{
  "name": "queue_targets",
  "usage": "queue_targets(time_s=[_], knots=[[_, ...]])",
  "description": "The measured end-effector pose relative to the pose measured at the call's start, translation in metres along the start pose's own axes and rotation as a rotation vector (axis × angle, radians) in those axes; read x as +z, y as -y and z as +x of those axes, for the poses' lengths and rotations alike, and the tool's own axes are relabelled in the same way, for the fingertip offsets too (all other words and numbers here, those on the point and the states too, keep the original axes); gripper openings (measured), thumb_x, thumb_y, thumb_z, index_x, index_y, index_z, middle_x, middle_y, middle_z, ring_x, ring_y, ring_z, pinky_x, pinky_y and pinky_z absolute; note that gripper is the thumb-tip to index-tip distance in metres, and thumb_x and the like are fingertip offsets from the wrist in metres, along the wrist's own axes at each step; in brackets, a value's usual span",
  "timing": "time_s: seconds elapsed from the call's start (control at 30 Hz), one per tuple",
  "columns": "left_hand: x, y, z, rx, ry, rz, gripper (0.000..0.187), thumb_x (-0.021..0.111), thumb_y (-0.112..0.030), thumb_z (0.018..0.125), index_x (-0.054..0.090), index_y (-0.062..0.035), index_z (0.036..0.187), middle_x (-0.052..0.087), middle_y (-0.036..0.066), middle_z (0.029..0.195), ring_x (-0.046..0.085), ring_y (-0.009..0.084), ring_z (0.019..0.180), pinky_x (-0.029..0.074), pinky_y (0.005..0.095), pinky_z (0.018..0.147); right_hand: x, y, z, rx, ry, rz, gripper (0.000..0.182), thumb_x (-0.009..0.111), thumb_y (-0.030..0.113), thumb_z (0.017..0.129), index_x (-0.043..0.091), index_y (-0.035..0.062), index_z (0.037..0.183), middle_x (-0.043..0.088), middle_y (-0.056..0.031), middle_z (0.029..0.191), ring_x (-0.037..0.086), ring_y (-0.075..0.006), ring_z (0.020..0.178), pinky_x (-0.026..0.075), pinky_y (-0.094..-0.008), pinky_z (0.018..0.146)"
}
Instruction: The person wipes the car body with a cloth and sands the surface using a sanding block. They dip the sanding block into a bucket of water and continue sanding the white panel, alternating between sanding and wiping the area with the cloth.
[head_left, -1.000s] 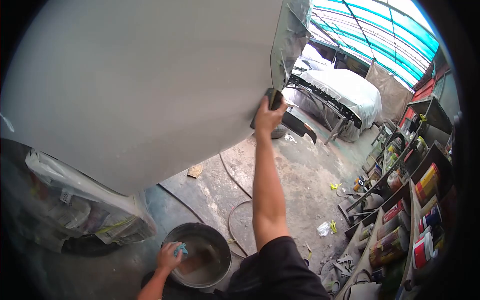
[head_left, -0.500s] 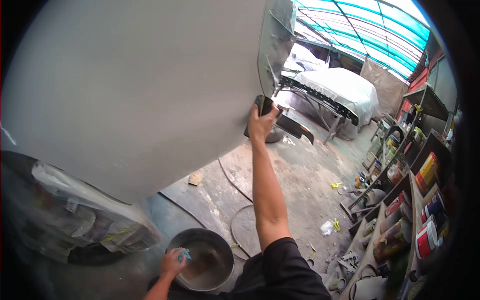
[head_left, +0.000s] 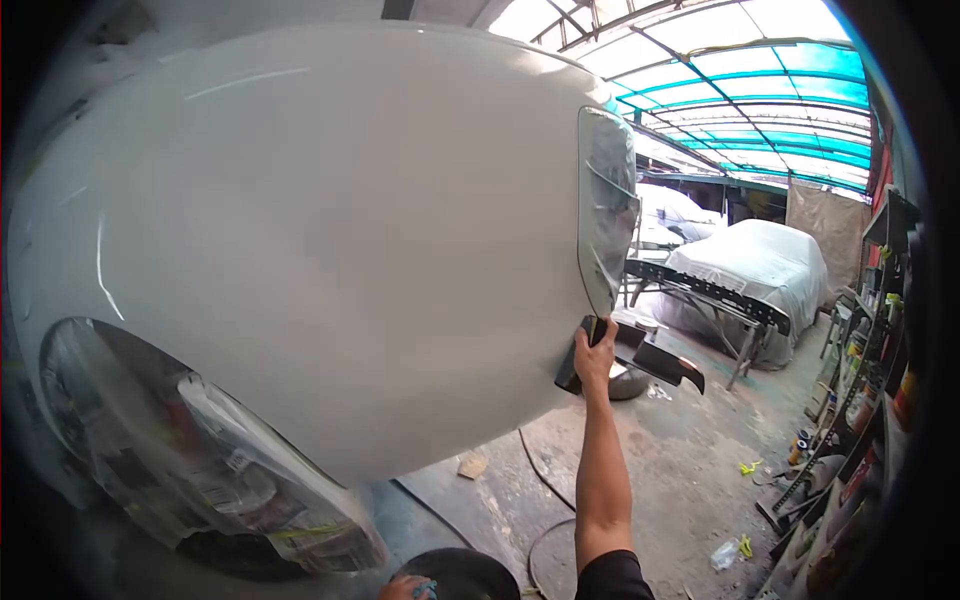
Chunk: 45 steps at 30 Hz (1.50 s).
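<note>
My right hand [head_left: 597, 358] is wrapped round a black sanding block [head_left: 569, 372]. It presses the block to the lower rear edge of a pale grey car body panel [head_left: 350, 240], just under a plastic-covered light [head_left: 607, 200]. My left hand [head_left: 403, 588] shows only in part at the bottom edge. A crumpled blue-green cloth [head_left: 426, 589] is in its fingers, over a black tub [head_left: 487, 568] on the floor. The tub's lower part is cut off by the frame.
Plastic and paper masking [head_left: 250, 480] covers the wheel arch at lower left. A hose [head_left: 535, 470] runs across the floor. Behind stand a black perforated bar [head_left: 700, 290] on trestles and a sheeted car [head_left: 750, 260]. Shelves with cans [head_left: 860, 400] line the right side.
The view has tilted up, so more of the panel and roof shows and the tub has slipped to the bottom edge. My right hand stays at the panel edge with the block.
</note>
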<state>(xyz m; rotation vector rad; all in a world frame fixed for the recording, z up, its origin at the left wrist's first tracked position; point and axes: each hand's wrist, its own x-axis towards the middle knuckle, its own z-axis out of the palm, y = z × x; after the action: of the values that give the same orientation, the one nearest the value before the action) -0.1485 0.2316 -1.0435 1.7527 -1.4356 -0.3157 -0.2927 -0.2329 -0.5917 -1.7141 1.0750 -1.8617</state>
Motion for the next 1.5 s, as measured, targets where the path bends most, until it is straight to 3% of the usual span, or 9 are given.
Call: queue_targets(time_s=[0.27, 0.4, 0.7, 0.77, 0.8, 0.9, 1.1, 1.27, 1.5], knots=[[0.027, 0.043, 0.001, -0.034, 0.03, 0.075, 0.025, 0.058, -0.021, 0.095, 0.07, -0.0122, 0.116, 0.068, 0.018, 0.116, 0.06, 0.0357, 0.118, 0.046, 0.0484, 0.101, 0.003, -0.007, -0.001, 0.006, 0.009, 0.038, 0.051, 0.07, 0.031, 0.09, 0.044, 0.0161, 0.132, 0.064, -0.027, 0.105, 0.064, -0.0485, 0.099, 0.048, -0.0554, 0.087], [0.014, 0.027, 0.004, -0.005, 0.032, 0.071, 0.025, 0.059, -0.022, 0.095, 0.071, -0.0123, 0.114, 0.068, 0.017, 0.115, 0.06, 0.0362, 0.116, 0.046, 0.0488, 0.1, 0.007, 0.012, -0.021, -0.105, -0.27, 0.118, 0.062, 0.077, 0.025, 0.088, 0.042, 0.012, 0.137, 0.064, -0.0285, 0.116, 0.064, -0.0466, 0.108, 0.049, -0.0524, 0.092], [-0.004, 0.009, 0.003, -0.024, 0.033, 0.074, 0.026, 0.06, -0.023, 0.094, 0.071, -0.0132, 0.115, 0.069, 0.016, 0.115, 0.061, 0.0356, 0.115, 0.047, 0.048, 0.099, 0.009, 0.036, -0.034, 0.216, -0.187, -0.13, 0.068, 0.074, 0.025, 0.092, 0.044, 0.0025, 0.149, 0.064, -0.0265, 0.129, 0.064, -0.0431, 0.115, 0.05, -0.0467, 0.099], [-0.003, 0.003, 0.001, -0.027, 0.01, 0.067, 0.026, 0.06, -0.023, 0.094, 0.071, -0.0134, 0.115, 0.069, 0.016, 0.115, 0.062, 0.0355, 0.115, 0.048, 0.0478, 0.099, 0.021, 0.004, -0.023, 0.121, -0.175, -0.102, 0.063, 0.068, 0.031, 0.096, 0.044, 0.0096, 0.151, 0.065, -0.0255, 0.13, 0.064, -0.0438, 0.117, 0.049, -0.0482, 0.099], [-0.001, -0.002, 0.003, -0.026, -0.001, 0.059, 0.026, 0.061, -0.023, 0.094, 0.071, -0.0135, 0.115, 0.069, 0.016, 0.114, 0.062, 0.0355, 0.115, 0.048, 0.0477, 0.099, 0.036, -0.021, -0.016, 0.109, -0.239, -0.06, 0.062, 0.069, 0.036, 0.093, 0.048, 0.0144, 0.148, 0.07, -0.0252, 0.114, 0.067, -0.0455, 0.102, 0.052, -0.0537, 0.09], [-0.005, -0.01, 0.008, -0.032, -0.019, 0.045, 0.026, 0.061, -0.024, 0.094, 0.071, -0.0139, 0.116, 0.069, 0.015, 0.114, 0.062, 0.0353, 0.115, 0.048, 0.0475, 0.099, 0.023, 0.013, -0.034, 0.083, -0.229, 0.055, 0.061, 0.068, 0.027, 0.096, 0.046, 0.0098, 0.15, 0.066, -0.0279, 0.123, 0.066, -0.0431, 0.109, 0.052, -0.05, 0.094], [-0.007, -0.021, 0.009, -0.048, -0.015, 0.065, 0.027, 0.062, -0.025, 0.093, 0.072, -0.0145, 0.116, 0.069, 0.015, 0.114, 0.063, 0.0349, 0.114, 0.049, 0.047, 0.098, 0.039, 0.059, -0.121, -0.408, -0.133, -0.013, 0.062, 0.067, 0.019, 0.097, 0.044, 0.0116, 0.154, 0.061, -0.0239, 0.126, 0.061, -0.0422, 0.119, 0.051, -0.0493, 0.096], [-0.013, -0.021, 0.015, -0.063, -0.021, 0.058, 0.027, 0.063, -0.025, 0.093, 0.072, -0.015, 0.116, 0.07, 0.014, 0.114, 0.063, 0.0346, 0.113, 0.05, 0.0465, 0.098, 0.018, 0.015, -0.026, -0.12, -0.182, 0.046, 0.059, 0.065, 0.019, 0.099, 0.042, 0.0058, 0.152, 0.056, -0.0287, 0.14, 0.056, -0.0452, 0.128, 0.043, -0.0478, 0.108], [-0.017, -0.034, 0.002, -0.066, -0.03, 0.057, 0.028, 0.064, -0.026, 0.092, 0.072, -0.0157, 0.117, 0.07, 0.013, 0.114, 0.064, 0.0342, 0.112, 0.05, 0.0459, 0.097, 0.04, 0.031, -0.101, -0.448, -0.19, -0.044, 0.057, 0.067, 0.019, 0.099, 0.046, 0.0066, 0.151, 0.055, -0.0253, 0.144, 0.056, -0.0425, 0.13, 0.047, -0.0465, 0.106]])
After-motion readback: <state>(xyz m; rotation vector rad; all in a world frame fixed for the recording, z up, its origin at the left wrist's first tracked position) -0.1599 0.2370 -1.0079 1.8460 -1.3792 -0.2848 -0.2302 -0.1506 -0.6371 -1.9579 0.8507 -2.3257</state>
